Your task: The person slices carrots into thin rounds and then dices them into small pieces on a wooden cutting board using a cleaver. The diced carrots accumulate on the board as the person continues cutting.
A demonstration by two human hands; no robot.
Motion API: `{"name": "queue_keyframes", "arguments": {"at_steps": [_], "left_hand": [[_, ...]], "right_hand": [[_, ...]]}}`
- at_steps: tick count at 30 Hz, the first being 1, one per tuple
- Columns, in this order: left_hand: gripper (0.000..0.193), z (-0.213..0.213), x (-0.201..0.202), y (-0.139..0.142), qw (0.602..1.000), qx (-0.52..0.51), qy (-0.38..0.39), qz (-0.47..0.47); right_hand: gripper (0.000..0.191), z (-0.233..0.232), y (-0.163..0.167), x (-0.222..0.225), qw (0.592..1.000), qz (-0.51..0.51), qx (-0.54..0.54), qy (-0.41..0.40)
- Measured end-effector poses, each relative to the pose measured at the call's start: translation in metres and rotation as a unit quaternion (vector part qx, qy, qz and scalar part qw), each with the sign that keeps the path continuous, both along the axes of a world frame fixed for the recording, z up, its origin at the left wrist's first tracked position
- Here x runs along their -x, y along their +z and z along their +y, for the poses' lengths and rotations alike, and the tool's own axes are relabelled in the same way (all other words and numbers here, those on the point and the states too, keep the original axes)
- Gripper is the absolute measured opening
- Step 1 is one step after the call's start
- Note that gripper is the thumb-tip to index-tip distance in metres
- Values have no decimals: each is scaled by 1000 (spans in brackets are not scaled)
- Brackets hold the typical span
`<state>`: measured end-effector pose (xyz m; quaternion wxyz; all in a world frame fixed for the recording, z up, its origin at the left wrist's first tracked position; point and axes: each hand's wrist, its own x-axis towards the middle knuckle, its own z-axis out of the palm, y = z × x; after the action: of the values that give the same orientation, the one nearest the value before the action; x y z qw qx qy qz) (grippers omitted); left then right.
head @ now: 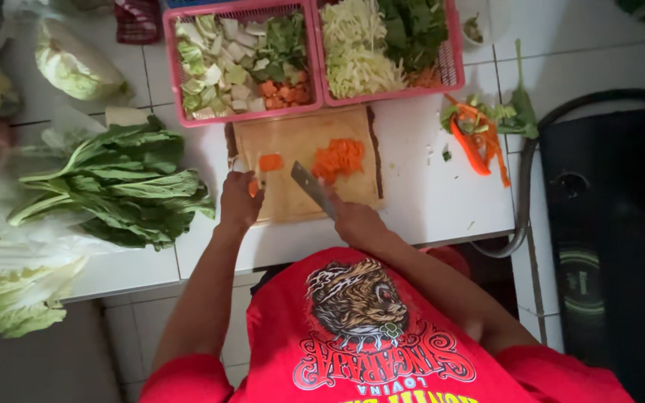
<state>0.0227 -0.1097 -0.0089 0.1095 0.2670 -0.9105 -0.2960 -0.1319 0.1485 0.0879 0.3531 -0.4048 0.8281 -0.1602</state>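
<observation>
- White tiled desk [427,201] carries everything; observations run from the left edge to the right.
- Far left: pale cabbage [16,291] at the desk's edge, with a bunch of dark leafy greens [125,186] just beside it, stems pointing left.
- Left hand [239,200]: grip closed on a carrot piece [254,186], which sits at the left edge of the wooden cutting board [293,145]. Piece is orange and mostly hidden by the fingers, so its long axis cannot be told.
- One cut orange slice [270,162] lies flat on the board just beyond the left hand.
- Knife [313,188]: long axis runs diagonally, tip pointing up and left toward the board's middle, handle down and right. Blade is grey, broad and flat.
- Right hand [356,222]: grip wrapped fully around the knife handle at the board's near edge.
- Pile of diced carrot [340,157]: bright orange, small pieces, on the board just right of the blade tip.
- Behind the board: two pink baskets [313,56] side by side, touching its far edge, filled with cut vegetables.
- Right of the board: carrot peelings [479,142] and green scraps on the desk, well apart from the hands.
- Far right: black stove [606,224].
</observation>
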Motion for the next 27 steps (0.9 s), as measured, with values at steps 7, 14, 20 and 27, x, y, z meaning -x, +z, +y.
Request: {"name": "queue_keyframes", "arguments": {"at_steps": [7,14,20,27], "left_hand": [[43,16,10,26,990,-38,74,-117],[13,64,28,-4,993,-41,93,-59],[16,95,76,-13,992,-95,45,64],[11,82,83,2,997,-53,-51,-38]], "right_hand": [[83,15,-2,6,998,-7,-42,-54],[90,24,-7,5,997,31,-26,-65],[89,21,-4,3,996,44,-53,-51],[91,24,4,-4,995,87,-51,-9]]}}
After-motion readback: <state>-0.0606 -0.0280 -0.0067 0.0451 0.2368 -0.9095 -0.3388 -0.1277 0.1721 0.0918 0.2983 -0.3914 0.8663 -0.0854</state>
